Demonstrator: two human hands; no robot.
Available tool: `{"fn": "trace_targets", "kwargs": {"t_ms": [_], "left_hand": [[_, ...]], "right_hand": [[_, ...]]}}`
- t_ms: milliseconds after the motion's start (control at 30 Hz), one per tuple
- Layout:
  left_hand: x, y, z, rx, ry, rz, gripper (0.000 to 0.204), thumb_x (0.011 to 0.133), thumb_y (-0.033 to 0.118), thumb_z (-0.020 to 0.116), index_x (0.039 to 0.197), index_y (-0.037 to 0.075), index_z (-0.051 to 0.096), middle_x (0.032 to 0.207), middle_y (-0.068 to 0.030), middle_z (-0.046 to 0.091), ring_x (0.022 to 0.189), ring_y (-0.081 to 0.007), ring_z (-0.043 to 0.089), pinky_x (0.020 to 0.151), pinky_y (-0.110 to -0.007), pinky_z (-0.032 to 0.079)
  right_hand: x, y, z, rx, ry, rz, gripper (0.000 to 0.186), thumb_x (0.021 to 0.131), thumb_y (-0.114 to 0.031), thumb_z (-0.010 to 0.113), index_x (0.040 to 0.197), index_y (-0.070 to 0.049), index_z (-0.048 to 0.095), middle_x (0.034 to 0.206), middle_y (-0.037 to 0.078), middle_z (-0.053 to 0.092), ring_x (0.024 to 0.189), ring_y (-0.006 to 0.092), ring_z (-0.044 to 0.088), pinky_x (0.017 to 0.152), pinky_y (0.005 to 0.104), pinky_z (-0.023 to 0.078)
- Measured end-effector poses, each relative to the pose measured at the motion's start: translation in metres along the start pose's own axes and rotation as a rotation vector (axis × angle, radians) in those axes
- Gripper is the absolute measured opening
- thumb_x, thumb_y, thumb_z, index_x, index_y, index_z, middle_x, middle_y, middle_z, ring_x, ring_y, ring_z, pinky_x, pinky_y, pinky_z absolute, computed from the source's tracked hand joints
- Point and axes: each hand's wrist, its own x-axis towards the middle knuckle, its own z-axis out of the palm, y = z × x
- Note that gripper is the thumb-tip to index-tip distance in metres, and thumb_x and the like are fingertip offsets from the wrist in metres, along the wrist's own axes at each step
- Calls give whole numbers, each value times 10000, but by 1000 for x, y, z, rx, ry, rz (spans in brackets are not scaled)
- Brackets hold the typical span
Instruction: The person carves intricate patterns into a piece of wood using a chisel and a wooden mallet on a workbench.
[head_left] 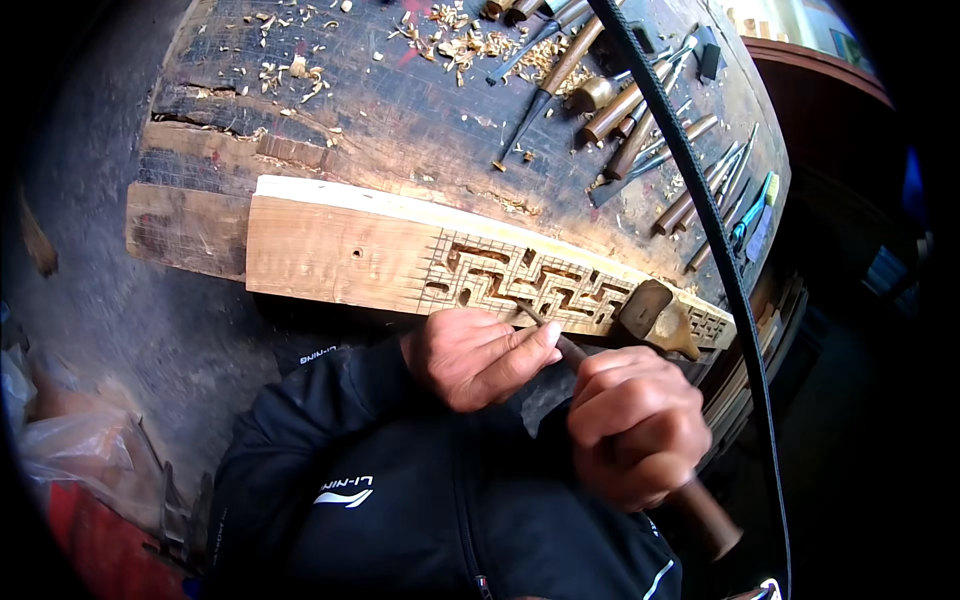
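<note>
A long pale board point(335, 255) lies along the bench's near edge, with a pencilled grid and carved angular grooves on its right half. My left hand point(480, 355) is closed round the metal shaft of a carving chisel point(565, 345), whose tip meets a groove. My right hand point(635, 425) is wrapped round the chisel's wooden handle point(710, 520), which sticks out below it. A wooden mallet point(650, 310) rests on the board's right part, just above my right hand.
The worn bench point(230, 90) holds scattered shavings point(300, 70), several wooden-handled chisels point(620, 110) and a brush point(760, 205). A dark strap point(700, 190) crosses the right of the view. Crumpled plastic point(80, 440) lies at lower left, and stacked boards point(760, 360) stand at right.
</note>
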Motion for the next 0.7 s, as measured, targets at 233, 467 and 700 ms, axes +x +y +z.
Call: {"fn": "trace_targets", "kwargs": {"t_ms": [233, 467, 700], "left_hand": [[3, -2, -4, -89, -28, -22, 465, 972, 70, 794, 1382, -83, 634, 949, -139, 787, 705, -230, 759, 583, -359, 581], [12, 6, -4, 2, -25, -20, 601, 908, 67, 870, 1441, -61, 622, 951, -128, 798, 687, -219, 762, 544, -323, 565], [3, 17, -9, 48, -69, 41, 560, 903, 108, 876, 1405, -28, 668, 1124, -182, 810, 673, -173, 737, 548, -286, 530]], "right_hand": [[11, 9, -15, 178, -315, -148, 514, 1160, -264, 607, 699, -76, 477, 619, 127, 639, 389, 145, 487, 368, 289, 332], [12, 1, -16, 88, -172, -149, 569, 1185, -330, 547, 680, -104, 414, 596, 77, 594, 401, 123, 498, 358, 290, 343], [-23, -27, 15, -50, 417, -303, 460, 1169, -442, 537, 840, -144, 418, 688, 19, 510, 428, 91, 418, 439, 249, 254]]}}
